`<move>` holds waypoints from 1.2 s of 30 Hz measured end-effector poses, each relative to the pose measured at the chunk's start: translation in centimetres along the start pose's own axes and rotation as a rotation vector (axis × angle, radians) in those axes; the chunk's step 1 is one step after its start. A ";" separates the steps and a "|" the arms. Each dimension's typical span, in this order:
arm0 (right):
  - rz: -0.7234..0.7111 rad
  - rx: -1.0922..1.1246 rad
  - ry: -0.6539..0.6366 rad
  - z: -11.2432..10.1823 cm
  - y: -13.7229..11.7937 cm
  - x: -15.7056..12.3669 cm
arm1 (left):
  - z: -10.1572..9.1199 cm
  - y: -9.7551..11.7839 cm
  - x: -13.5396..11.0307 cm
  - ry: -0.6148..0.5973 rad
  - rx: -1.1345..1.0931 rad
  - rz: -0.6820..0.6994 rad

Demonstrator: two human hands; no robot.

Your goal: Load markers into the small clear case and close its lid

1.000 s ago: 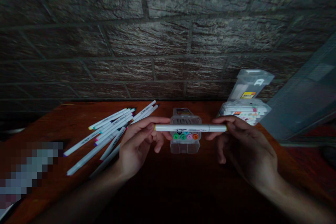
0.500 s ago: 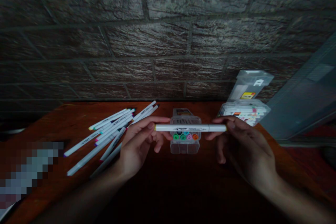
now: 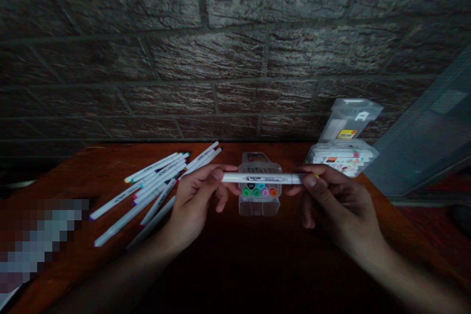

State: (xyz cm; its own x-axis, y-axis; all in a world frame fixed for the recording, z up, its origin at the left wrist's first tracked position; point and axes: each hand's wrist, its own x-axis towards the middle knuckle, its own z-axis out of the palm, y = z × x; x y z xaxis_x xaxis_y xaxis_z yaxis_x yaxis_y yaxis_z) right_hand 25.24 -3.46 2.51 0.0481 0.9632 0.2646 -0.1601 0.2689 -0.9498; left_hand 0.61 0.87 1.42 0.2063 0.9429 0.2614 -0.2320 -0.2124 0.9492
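A white marker (image 3: 263, 178) with black print lies level between my hands, above a clear plastic case (image 3: 259, 207). My left hand (image 3: 198, 201) pinches its left end, thumb in front. Thumb and fingers of my right hand (image 3: 338, 206) close on the right end, where a bit of yellow shows past the thumb. Inside the case several markers (image 3: 256, 192) stand with round coloured ends up: green, blue, pink and orange, plus a dark one. Left of my left hand, several loose white markers (image 3: 154, 181) lie in a spread pile.
At the back right stands an open clear case (image 3: 340, 127) with a yellow label and several markers lying in it. A stone-block wall (image 3: 235, 54) rises behind the wooden table (image 3: 106, 157). A grey panel (image 3: 423, 132) borders the right side. Something pixelated covers the left edge.
My right hand has shifted slightly left along the marker, its thumb now covering the cap end. My left thumb has moved over the left tip. The pile and cases are unchanged.
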 end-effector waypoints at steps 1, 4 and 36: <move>-0.005 -0.008 -0.002 0.0 0.0 0.0 | 0.0 -0.1 0.0 0.000 0.015 0.005; -0.004 -0.022 -0.002 -0.1 0.1 0.0 | 0.0 -0.2 0.0 -0.017 0.050 0.030; -0.048 -0.234 0.003 0.0 0.1 -0.1 | 0.4 0.2 -0.1 -0.006 0.300 0.154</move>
State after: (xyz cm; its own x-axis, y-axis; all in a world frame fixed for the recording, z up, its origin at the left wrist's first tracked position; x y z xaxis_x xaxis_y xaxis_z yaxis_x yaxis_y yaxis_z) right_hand 25.19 -3.58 2.37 0.0529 0.9492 0.3102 0.0752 0.3060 -0.9491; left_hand 0.93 0.64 1.62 0.1965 0.8927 0.4057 0.0287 -0.4188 0.9076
